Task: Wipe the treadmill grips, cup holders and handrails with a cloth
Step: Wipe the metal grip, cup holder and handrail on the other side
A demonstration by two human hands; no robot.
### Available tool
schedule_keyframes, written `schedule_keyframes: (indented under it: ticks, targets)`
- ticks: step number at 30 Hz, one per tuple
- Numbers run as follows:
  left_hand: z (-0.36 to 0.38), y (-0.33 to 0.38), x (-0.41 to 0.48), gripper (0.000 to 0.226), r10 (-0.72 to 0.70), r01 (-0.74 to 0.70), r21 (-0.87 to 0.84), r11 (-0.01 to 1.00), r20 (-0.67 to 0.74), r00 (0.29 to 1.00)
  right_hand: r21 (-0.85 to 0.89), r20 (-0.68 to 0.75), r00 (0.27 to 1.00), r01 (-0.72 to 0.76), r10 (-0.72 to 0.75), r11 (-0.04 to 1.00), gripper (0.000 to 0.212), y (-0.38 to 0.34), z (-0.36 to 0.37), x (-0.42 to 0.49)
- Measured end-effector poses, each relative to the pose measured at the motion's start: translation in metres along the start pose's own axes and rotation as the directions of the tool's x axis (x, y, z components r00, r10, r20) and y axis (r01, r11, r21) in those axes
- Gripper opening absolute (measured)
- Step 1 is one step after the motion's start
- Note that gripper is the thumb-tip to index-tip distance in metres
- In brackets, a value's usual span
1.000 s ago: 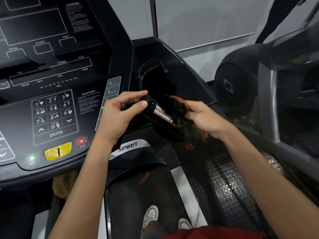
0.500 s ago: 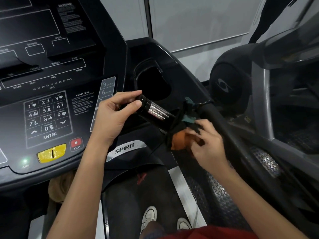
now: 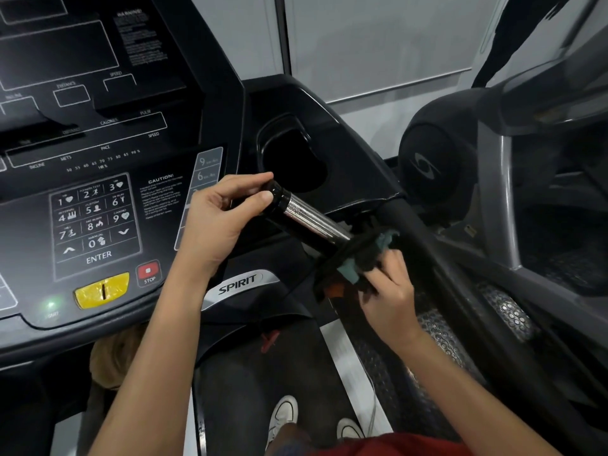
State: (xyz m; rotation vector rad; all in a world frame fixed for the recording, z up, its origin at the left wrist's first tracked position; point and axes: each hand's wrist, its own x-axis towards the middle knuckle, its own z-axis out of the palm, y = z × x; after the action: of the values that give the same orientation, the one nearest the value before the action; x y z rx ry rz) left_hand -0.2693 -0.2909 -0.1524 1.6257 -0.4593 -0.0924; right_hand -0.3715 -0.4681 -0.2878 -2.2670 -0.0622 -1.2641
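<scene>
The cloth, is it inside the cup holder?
No, the right hand holds the cloth against the shiny grip, below the cup holder.

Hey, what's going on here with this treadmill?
Someone is standing on a treadmill and cleaning it. Their left-hand grip pinches the black cap end of a chrome handle beside the console. Their right-hand grip holds a dark cloth with teal and orange patches, bunched round the handle's lower part. The cup holder just behind is dark inside; I can make out nothing in it.
</scene>
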Motion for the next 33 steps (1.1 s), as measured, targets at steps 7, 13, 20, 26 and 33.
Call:
schedule_keyframes:
  ticks: [7, 13, 20, 26, 33]
  targets:
    - [-0.001, -0.001, 0.002, 0.025, 0.001, -0.001, 0.001, 1.0, 0.005, 1.0, 0.052, 0.037, 0.998, -0.057, 0.055, 0.997, 0.014, -0.027, 0.009, 0.036]
    - [-0.002, -0.003, 0.003, 0.024, 0.0, 0.0, 0.002, 1.0, 0.012, 1.0, 0.412, 0.516, 0.783, -0.582, 0.347, 0.701, 0.025, -0.007, -0.003, 0.086]
    - [-0.004, -0.006, 0.004, 0.024, 0.01, -0.01, 0.028, 1.0, 0.018, 1.0, 0.271, 0.403, 0.87, -0.411, 0.285, 0.87, 0.04, -0.001, -0.021, 0.058]
    - [-0.003, -0.004, 0.002, 0.024, 0.017, -0.017, 0.04, 0.999, 0.009, 1.0, 0.383, 0.495, 0.822, -0.498, 0.283, 0.778, 0.026, -0.024, -0.006, 0.089]
    - [-0.005, -0.004, 0.003, 0.025, 0.009, -0.01, 0.034, 0.999, 0.028, 1.0, 0.23, 0.603, 0.655, -0.689, 0.455, 0.687, 0.02, -0.005, -0.005, 0.089]
